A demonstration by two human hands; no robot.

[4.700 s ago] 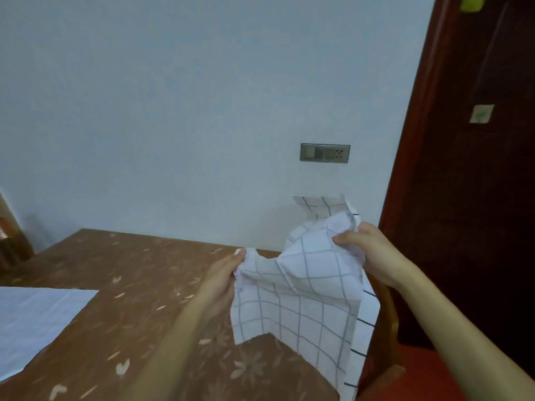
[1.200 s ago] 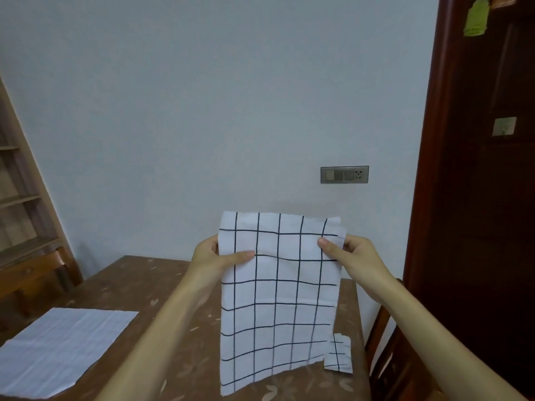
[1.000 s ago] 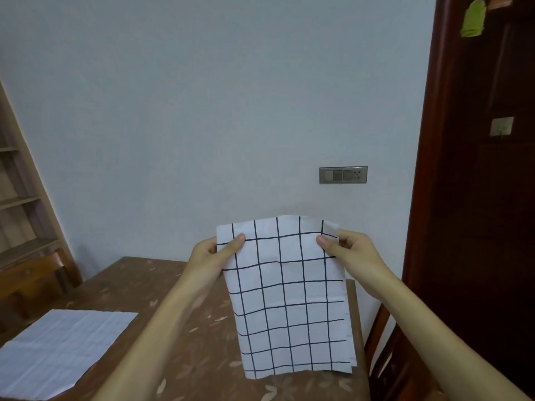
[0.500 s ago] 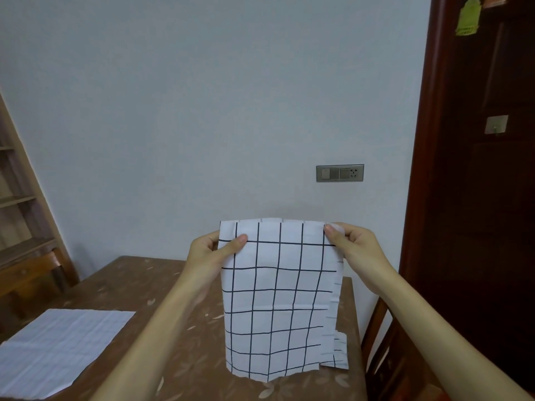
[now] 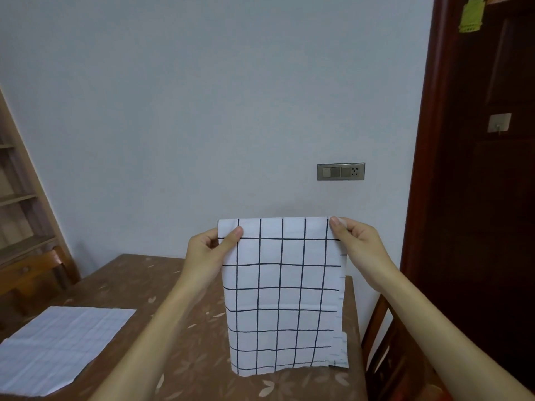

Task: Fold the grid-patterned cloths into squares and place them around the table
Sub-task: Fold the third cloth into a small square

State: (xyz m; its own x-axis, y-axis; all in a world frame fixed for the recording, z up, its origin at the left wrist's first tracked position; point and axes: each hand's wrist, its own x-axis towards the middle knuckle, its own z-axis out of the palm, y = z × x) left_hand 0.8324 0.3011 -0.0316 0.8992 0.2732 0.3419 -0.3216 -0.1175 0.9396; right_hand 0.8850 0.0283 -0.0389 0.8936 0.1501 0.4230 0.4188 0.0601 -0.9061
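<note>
A white cloth with a black grid hangs upright in the air above the brown floral table, folded double so a second layer peeks out along its right edge. My left hand pinches its top left corner with thumb in front. At the top right corner my right hand pinches it the same way. The cloth's lower edge hangs just over the tabletop. A second cloth, pale with a faint grid, lies flat on the table's left part.
The table's far edge meets a pale wall with a switch-and-socket plate. A wooden chair stands at the table's right side beside a dark door. Another chair and wooden shelves stand at the left.
Over the last seconds the crumpled cloth was raised and straightened into a folded hanging panel. In the last half second both hands evened the top edge; the layers line up more closely.
</note>
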